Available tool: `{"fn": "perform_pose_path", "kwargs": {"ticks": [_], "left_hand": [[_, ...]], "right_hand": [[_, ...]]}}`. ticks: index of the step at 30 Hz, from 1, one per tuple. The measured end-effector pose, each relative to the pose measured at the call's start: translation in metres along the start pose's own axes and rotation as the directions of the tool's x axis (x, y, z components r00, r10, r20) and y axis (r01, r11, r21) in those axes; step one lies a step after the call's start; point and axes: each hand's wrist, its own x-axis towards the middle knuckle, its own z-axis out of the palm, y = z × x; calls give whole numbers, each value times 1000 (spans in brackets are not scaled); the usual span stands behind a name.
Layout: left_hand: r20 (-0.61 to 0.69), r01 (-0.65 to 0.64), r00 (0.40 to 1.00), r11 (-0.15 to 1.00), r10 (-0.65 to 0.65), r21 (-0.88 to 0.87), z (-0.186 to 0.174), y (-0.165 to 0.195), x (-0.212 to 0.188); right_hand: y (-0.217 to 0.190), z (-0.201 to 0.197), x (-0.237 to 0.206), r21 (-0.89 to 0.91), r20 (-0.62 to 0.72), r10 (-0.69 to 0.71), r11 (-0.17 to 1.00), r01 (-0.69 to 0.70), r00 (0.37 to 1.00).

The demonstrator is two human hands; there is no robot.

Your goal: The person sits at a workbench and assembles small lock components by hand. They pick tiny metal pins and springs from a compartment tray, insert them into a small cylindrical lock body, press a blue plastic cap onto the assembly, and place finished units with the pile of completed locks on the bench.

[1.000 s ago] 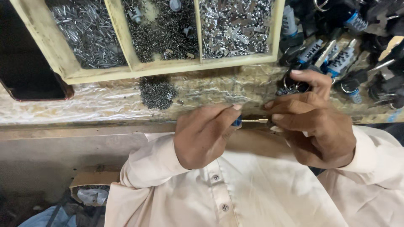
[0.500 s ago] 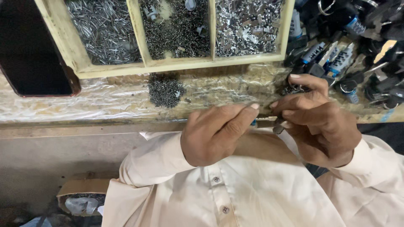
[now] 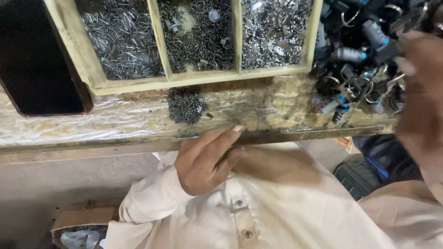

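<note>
From the head view we look down on our own two hands at the front of a workbench [image 3: 115, 124] wrapped in crinkled clear film. Much here is hard to read: our right hand [image 3: 422, 87] is a brown blur at the right edge, cut off by the frame, so we cannot tell whether its fingers are spread or closed on anything, only that it hangs over the heap of dark key rings and small blue-and-silver parts [image 3: 357, 60] at the bench's right end. Our left hand [image 3: 207, 161] is sharper; it sits just below the bench's front edge, fingers loosely curled and close together, the fingertips reaching up to touch that edge, and we cannot make out anything held between them because the palm faces away from us. The nearest loose things to it are a small pile of tiny dark screws [image 3: 185, 105], lying on the film just above and slightly left of the fingertips, apart from them. Behind the pile stands a pale wooden tray [image 3: 198, 77] with three compartments, cut off at the top: thin silvery pins on the left, dark small screws in the middle, shiny metal clips on the right. A black phone [image 3: 37, 64] lies at the far left, partly out of frame. Below us, our cream shirt [image 3: 277, 212] fills the foreground.
</note>
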Motion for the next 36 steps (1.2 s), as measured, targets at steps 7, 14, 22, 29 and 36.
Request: {"fn": "perform_pose_path", "kwargs": {"ticks": [7, 14, 22, 29, 36], "left_hand": [[-95, -158, 982, 987, 161, 38, 8, -18, -23], [-85, -102, 990, 985, 115, 139, 5, -11, -14], [-96, -114, 987, 986, 126, 123, 9, -13, -15], [-10, 23, 1000, 941, -28, -337, 2, -8, -23], [444, 466, 881, 140, -163, -874, 11, 17, -49]], "right_hand": [[-3, 20, 61, -159, 168, -305, 930, 331, 937], [8, 27, 48, -47, 115, -276, 958, 282, 954], [31, 39, 39, 179, -18, -363, 916, 360, 932], [-42, 45, -19, 564, -209, -248, 760, 324, 946], [-102, 130, -26, -245, -892, -420, 759, 603, 166]]}}
